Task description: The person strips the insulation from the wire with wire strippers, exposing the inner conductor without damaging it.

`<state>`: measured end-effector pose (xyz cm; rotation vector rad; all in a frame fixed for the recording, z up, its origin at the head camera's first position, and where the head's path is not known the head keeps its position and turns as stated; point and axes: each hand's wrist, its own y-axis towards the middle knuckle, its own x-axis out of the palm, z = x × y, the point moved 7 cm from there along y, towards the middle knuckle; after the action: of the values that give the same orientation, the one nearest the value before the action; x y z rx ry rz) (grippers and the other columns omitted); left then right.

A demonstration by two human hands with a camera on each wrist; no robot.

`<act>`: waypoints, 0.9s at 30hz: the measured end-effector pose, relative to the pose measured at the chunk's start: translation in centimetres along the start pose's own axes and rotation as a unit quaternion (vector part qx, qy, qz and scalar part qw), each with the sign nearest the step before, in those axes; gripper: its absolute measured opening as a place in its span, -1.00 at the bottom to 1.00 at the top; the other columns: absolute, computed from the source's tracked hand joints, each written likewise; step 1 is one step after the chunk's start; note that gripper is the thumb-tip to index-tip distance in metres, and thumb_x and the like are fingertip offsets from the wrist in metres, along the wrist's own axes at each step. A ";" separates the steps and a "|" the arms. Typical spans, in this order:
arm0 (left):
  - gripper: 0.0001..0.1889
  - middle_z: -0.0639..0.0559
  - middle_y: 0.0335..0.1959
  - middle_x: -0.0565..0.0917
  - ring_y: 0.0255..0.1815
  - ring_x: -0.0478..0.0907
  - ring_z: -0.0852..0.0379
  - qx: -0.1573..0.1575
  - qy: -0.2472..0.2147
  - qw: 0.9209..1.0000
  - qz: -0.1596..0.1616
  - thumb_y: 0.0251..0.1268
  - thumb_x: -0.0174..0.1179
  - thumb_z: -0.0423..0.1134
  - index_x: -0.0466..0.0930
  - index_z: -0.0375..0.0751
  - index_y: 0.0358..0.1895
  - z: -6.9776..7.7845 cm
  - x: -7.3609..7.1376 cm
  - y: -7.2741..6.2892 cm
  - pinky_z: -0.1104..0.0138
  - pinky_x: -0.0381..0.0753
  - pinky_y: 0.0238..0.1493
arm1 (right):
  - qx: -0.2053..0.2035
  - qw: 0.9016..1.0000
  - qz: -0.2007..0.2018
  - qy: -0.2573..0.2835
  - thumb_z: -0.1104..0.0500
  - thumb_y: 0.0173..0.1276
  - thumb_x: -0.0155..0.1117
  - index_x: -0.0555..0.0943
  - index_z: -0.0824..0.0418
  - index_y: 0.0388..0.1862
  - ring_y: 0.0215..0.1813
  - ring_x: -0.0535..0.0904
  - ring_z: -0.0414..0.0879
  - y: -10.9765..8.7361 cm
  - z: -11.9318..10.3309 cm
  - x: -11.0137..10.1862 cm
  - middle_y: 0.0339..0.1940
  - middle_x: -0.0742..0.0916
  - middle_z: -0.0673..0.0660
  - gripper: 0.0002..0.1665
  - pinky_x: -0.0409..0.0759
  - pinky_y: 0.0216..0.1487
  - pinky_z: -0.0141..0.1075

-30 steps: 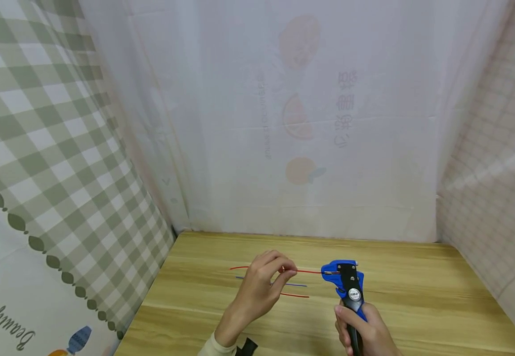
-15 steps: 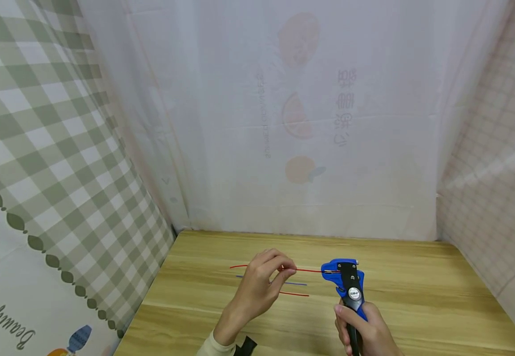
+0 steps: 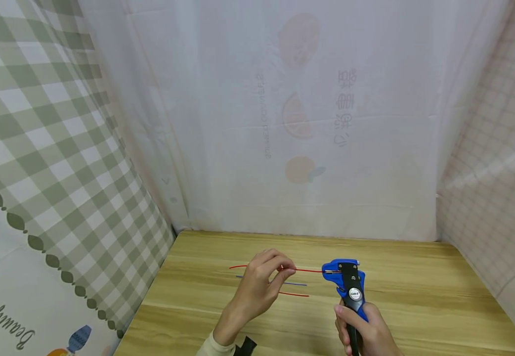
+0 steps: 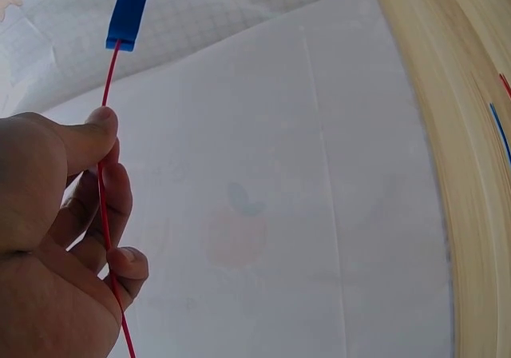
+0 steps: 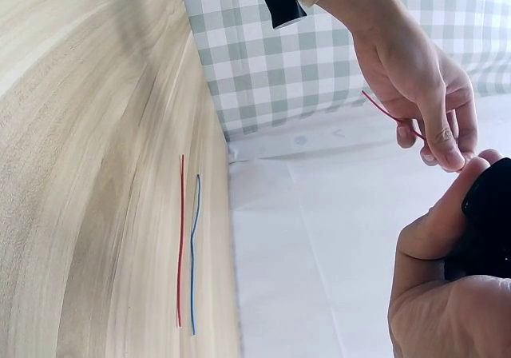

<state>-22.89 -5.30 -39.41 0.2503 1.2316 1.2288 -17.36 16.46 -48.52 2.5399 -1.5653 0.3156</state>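
Note:
My left hand [image 3: 262, 284] pinches a red wire [image 3: 308, 270] between thumb and fingers, above the table. The wire runs straight right into the jaws of a blue and black wire stripper [image 3: 350, 284]; its other end trails out left behind the hand. My right hand [image 3: 366, 329] grips the stripper's handle, with the head pointing up and away. In the left wrist view, the red wire [image 4: 104, 190] crosses the palm and enters the blue nose [image 4: 128, 14] of the tool. The stripper's body fills the right edge of the right wrist view, mostly hidden by the right hand [image 5: 439, 294].
A blue wire [image 5: 194, 254] and a second red wire [image 5: 181, 238] lie side by side on the wooden table [image 3: 417, 291]. A green checked cloth [image 3: 62, 123] hangs at left, a white printed sheet [image 3: 239, 173] behind, and another sheet [image 3: 489, 212] at right.
The stripper shifts very slightly to the right. Both hands keep their holds in nearly the same place, and the loose wires lie still.

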 end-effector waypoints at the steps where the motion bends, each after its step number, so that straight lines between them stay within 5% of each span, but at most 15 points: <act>1: -0.94 0.17 -0.20 0.80 -0.18 0.69 0.22 -0.002 0.000 1.000 -0.002 0.54 0.47 -0.30 0.81 -0.03 -0.16 0.0 0.0 0.0 0.44 0.63 -0.03 | -0.001 1.000 0.000 0.000 0.21 0.87 -0.07 0.48 0.28 -0.05 -0.50 0.65 -0.24 0.0 0.0 0.0 -0.51 0.44 0.40 -0.77 0.75 -0.42 -0.33; 7: -0.96 0.17 -0.18 0.80 -0.18 0.68 0.22 -0.015 -0.001 1.000 -0.009 0.55 0.46 -0.27 0.82 -0.02 -0.14 0.0 0.0 0.0 0.44 0.63 -0.03 | 0.000 1.000 0.005 -0.006 0.21 0.86 -0.05 0.48 0.29 -0.04 -0.51 0.65 -0.24 0.0 0.0 -0.1 -0.52 0.44 0.41 -0.78 0.75 -0.42 -0.34; 15: -0.97 0.18 -0.17 0.81 -0.17 0.69 0.22 -0.017 0.001 1.000 -0.010 0.56 0.46 -0.27 0.82 -0.03 -0.14 -0.1 0.0 -0.1 0.42 0.64 -0.02 | 0.010 1.000 0.013 -0.012 0.20 0.86 -0.04 0.48 0.28 -0.06 -0.51 0.64 -0.23 0.0 0.1 -0.2 -0.55 0.61 0.08 -0.77 0.75 -0.42 -0.32; 27: -0.94 0.16 -0.17 0.81 -0.18 0.70 0.21 -0.003 0.006 1.000 -0.001 0.52 0.48 -0.31 0.82 -0.04 -0.14 -0.3 -0.3 -0.2 0.43 0.66 -0.04 | 0.013 1.000 0.014 -0.013 0.19 0.88 -0.06 0.49 0.23 -0.07 -0.49 0.65 -0.23 0.0 0.1 -0.5 -0.50 0.67 -0.06 -0.76 0.78 -0.42 -0.28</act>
<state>-23.02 -5.77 -39.48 0.2373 1.2368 1.2333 -17.57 16.89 -48.75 2.5525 -1.6183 0.3086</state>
